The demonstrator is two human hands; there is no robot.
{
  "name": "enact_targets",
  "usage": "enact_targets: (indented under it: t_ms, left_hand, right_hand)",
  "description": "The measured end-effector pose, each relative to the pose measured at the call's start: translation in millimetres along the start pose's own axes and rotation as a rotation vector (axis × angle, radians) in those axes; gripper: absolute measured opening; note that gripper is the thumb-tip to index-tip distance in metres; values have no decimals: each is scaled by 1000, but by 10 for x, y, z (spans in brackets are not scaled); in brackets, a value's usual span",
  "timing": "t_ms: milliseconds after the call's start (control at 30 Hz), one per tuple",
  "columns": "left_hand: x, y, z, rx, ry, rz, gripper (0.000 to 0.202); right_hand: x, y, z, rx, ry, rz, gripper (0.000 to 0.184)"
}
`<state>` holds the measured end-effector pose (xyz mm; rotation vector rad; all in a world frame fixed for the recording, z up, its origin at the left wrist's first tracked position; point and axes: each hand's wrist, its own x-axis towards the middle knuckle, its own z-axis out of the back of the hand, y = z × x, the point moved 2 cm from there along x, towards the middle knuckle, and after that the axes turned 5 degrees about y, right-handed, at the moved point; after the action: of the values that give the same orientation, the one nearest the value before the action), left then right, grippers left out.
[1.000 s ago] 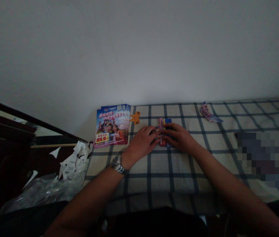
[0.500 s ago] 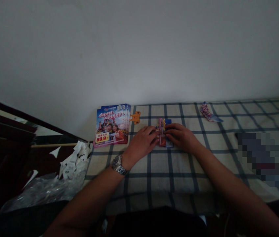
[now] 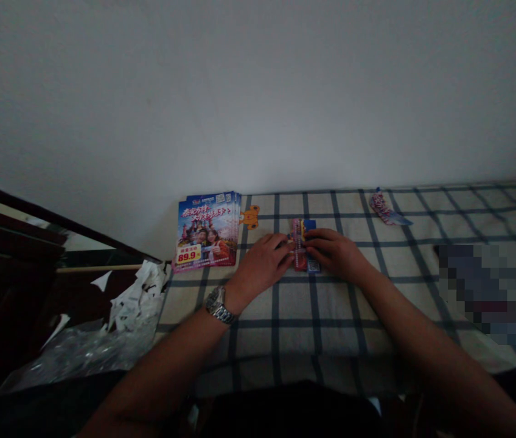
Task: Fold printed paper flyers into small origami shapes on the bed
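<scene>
A folded flyer (image 3: pixel 300 258), pink on one part and blue with a QR code on the other, lies on the checked cloth between my hands. My left hand (image 3: pixel 267 258), with a metal watch on its wrist, has its bent fingers on the flyer's left edge. From the right, the curled fingers of my right hand (image 3: pixel 333 254) grip the other edge, and their tips cover some of the print. To the left is a stack of flat flyers (image 3: pixel 207 234) with "89.9" printed on the top one.
An orange bear figure (image 3: pixel 249 217) shows beside the stack. A crumpled or folded printed paper (image 3: pixel 384 208) lies near the wall at right. A pixelated dark item (image 3: pixel 481 292) is at the right. Torn white paper (image 3: pixel 142 292) and clear plastic (image 3: pixel 84 353) lie at lower left.
</scene>
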<state>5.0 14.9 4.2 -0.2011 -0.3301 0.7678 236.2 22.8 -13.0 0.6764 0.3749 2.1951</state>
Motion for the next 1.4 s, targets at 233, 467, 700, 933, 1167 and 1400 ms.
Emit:
enact_targets:
  t_ms: [233,467,700,933,1167,1400]
  left_hand:
    - [-12,-7,14,17,14,2,29]
    - [-9,-25,26,8,16,5,27]
    - [-1,-25,19,79,5,-9,31]
    - [-4,-52,10,82,29,-59,36]
    - [-4,-40,-30,51,61,-93,41]
    - [-1,-55,-29,59,77,-93,41]
  right_hand:
    - [-1,28,14,-9,1,26,19]
    - [-19,-5,-1,-1,13,32,19]
    - [-21,-23,6,23,18,37,22]
    - [-25,-32,7,26,21,31,25]
    - [-22,-19,26,33,24,12,27]
    - [-22,-37,7,39,19,29,26]
